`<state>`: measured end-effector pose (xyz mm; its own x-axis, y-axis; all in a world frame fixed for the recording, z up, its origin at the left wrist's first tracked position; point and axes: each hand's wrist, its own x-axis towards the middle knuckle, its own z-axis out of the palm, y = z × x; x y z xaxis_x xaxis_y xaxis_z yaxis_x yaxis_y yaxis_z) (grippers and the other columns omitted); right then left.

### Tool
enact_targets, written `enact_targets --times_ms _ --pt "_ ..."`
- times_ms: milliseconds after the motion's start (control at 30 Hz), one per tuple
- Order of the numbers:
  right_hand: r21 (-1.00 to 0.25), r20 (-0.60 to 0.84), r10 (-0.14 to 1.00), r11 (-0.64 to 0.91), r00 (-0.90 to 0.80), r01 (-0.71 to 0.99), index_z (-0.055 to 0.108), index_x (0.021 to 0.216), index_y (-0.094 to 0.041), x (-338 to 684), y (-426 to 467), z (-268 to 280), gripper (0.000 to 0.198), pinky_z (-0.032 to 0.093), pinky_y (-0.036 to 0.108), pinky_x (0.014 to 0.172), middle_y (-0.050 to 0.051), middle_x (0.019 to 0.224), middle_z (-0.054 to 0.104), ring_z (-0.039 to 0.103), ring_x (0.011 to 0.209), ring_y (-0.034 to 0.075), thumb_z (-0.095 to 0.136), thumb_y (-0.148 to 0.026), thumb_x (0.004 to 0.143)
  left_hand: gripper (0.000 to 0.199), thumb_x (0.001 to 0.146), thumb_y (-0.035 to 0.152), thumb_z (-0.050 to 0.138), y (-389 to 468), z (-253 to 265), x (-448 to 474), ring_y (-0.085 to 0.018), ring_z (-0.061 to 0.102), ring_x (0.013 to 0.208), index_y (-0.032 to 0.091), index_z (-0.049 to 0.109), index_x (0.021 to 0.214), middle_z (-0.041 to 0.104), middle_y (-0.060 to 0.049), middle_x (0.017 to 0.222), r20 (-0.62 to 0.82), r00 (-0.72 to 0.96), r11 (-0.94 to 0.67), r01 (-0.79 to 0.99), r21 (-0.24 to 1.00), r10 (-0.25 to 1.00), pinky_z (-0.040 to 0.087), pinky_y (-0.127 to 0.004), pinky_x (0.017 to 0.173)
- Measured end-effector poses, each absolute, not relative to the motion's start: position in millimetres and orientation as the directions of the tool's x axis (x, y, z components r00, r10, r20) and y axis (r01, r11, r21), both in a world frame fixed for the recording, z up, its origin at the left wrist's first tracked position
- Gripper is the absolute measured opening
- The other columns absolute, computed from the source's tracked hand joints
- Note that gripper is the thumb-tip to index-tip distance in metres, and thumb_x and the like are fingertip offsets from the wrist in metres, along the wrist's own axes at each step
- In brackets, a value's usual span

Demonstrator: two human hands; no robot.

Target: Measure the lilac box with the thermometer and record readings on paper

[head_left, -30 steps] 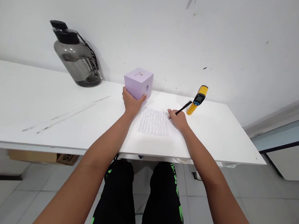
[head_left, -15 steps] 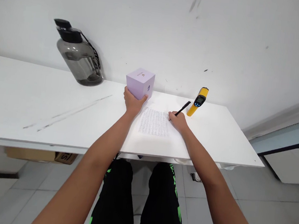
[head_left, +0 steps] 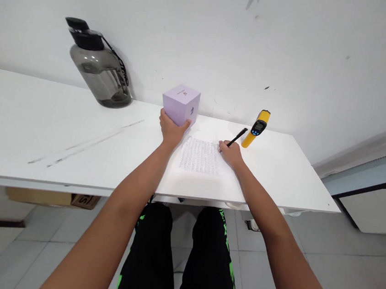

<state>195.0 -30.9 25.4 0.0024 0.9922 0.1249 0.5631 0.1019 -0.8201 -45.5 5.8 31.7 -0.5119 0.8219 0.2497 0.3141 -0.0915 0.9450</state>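
Observation:
My left hand (head_left: 174,129) grips the near side of a lilac box (head_left: 181,102), thumb on its right face and fingers round its left. The box stands on the white table. In my right hand (head_left: 230,153) is a black pen (head_left: 238,137), pinched with its cap end pointing up and to the right. The hand rests at the right edge of a block of dense handwriting on white paper (head_left: 200,156). Fingers hide the pen's tip. Just beyond the right hand stands a yellow and black infrared thermometer (head_left: 256,129).
A large grey water bottle (head_left: 102,73) with a black lid stands at the back left, near the wall. Dark scuffs mark the white table (head_left: 57,121). Below the table at left is a cardboard box (head_left: 42,197). My knees are under the front edge.
The view has shifted slightly, so most things on the table sit a little higher. Both hands keep their holds on the box and the pen.

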Motion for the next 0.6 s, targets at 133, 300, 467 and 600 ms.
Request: enact_targets --times_ms 133,300,467,600 --pt "-0.815 0.102 0.994 0.104 -0.035 0.57 0.061 0.055 -0.021 195.8 -31.5 26.3 0.038 0.035 0.03 0.064 -0.001 0.056 0.055 0.049 0.064 0.015 0.053 -0.044 0.084 0.104 0.066 0.028 0.09 9.3 27.9 -46.3 -0.033 0.03 0.15 0.02 0.026 0.148 0.036 -0.019 0.153 0.263 -0.519 -0.11 0.306 0.946 0.813 0.024 -0.048 0.126" --pt "-0.816 0.097 0.993 0.12 -0.07 0.566 0.061 0.054 -0.02 197.1 -31.3 26.6 0.038 0.037 0.029 0.065 -0.001 0.057 0.057 0.051 0.065 0.015 0.053 -0.042 0.084 0.105 0.065 0.026 0.091 11.5 24.6 -46.7 -0.033 0.03 0.15 0.023 0.027 0.149 0.035 -0.018 0.155 0.275 -0.53 -0.129 0.296 0.947 0.802 0.024 -0.047 0.127" --pt "-0.831 0.124 0.991 0.128 -0.044 0.542 0.06 0.054 -0.02 196.9 -30.1 24.5 0.039 0.036 0.029 0.064 -0.001 0.054 0.053 0.049 0.063 0.015 0.053 -0.044 0.083 0.107 0.066 0.029 0.09 11.1 24.3 -47.2 -0.033 0.029 0.151 0.021 0.024 0.151 0.032 -0.019 0.158 0.262 -0.517 -0.117 0.296 0.948 0.815 0.024 -0.048 0.126" --pt "-0.836 0.14 0.99 0.136 -0.033 0.531 0.061 0.055 -0.02 196.6 -29.5 22.7 0.038 0.036 0.029 0.063 -0.002 0.053 0.052 0.048 0.062 0.015 0.053 -0.045 0.083 0.107 0.064 0.027 0.09 12.2 23.8 -47.2 -0.033 0.03 0.151 0.025 0.026 0.15 0.034 -0.016 0.157 0.274 -0.53 -0.128 0.296 0.947 0.803 0.024 -0.049 0.127"
